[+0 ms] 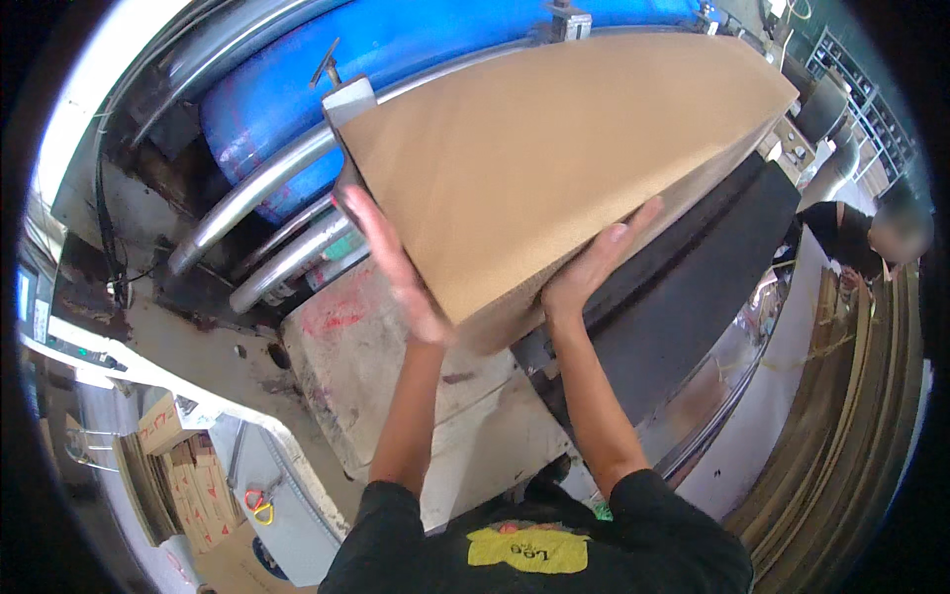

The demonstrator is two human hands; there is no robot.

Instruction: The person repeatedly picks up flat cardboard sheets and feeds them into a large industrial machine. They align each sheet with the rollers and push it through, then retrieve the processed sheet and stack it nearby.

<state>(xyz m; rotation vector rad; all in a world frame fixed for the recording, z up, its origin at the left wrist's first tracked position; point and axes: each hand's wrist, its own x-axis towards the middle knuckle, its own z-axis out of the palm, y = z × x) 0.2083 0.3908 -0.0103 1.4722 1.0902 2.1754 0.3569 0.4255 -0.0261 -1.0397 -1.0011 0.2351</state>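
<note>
A thick stack of brown cardboard sheets [564, 158] lies slantwise across the machine in front of me, its smooth top sheet facing up. Against its left end rests my left hand [391, 262], fingers stretched along the edge. My right hand [594, 272] lies flat on the near long side, thumb up by the top edge and fingers partly hidden. Both hands are open, palms pressed to the stack rather than wrapped round it. A metal guide [348, 99] stands at the stack's far left corner.
Behind the stack are a blue roller [267, 119] and shiny metal bars [262, 193]. A dark slab [683, 327] runs along the near right side. More cardboard [841, 396] is piled at right, near another person [841, 233]. Scissors [260, 507] lie on a grey surface at lower left.
</note>
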